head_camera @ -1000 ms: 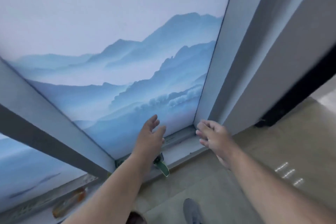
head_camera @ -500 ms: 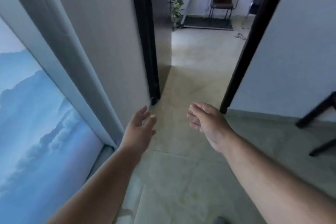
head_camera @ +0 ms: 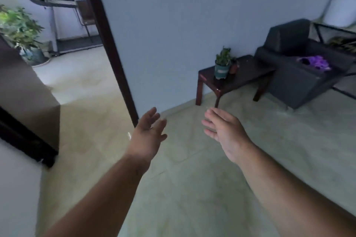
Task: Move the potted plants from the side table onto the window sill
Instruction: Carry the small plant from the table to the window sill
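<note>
Both bare arms reach out over the pale green tiled floor point(head_camera: 192, 188), and neither hand carries anything. The left hand point(head_camera: 147, 137) has its fingers point(head_camera: 154, 116) loosely extended and slightly apart; the right hand point(head_camera: 224, 132) is likewise unclenched, palm turned inward, fingers relaxed and spread a little.

The small green-leaved plant in a pale teal glazed pot point(head_camera: 222, 65) stands well apart from both sets of fingertips — beyond and above the right hand, on the dark reddish-brown wooden side table point(head_camera: 248, 75) against the grey-blue wall point(head_camera: 183, 25). Only bare floor lies between the hands and the table. The pot sits upright near the table's left end, its leaves blurred. Just beside it, to the right, is a smaller brownish pot point(head_camera: 233, 67); its contents are too smeared to make out.

To the table's right stands a dark grey upholstered armchair point(head_camera: 296, 71) with a purple object point(head_camera: 316, 62) on its seat. To the left, a dark brown door frame point(head_camera: 107, 44) opens on another room — a large leafy floor plant point(head_camera: 18, 27) and a treadmill point(head_camera: 57, 23) stand there.
</note>
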